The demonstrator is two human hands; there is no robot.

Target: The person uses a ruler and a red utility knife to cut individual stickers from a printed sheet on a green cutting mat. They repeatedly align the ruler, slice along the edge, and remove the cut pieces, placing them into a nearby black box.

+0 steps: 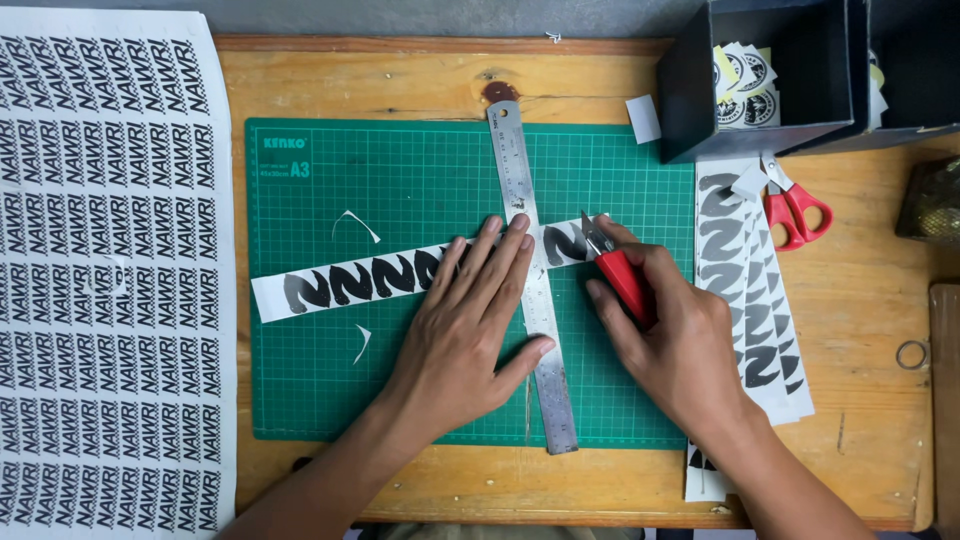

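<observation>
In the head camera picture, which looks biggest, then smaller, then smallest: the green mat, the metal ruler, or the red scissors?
1. green mat
2. metal ruler
3. red scissors
All lie flat on the same table, so nearness hardly matters.

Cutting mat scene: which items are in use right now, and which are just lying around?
In use:
left hand pressing the steel ruler
right hand holding the red cutter
printed paper strip
green cutting mat

Lying about:
red scissors
stack of cut strips
large printed sheet
dark boxes with round stickers
paper offcuts
</observation>
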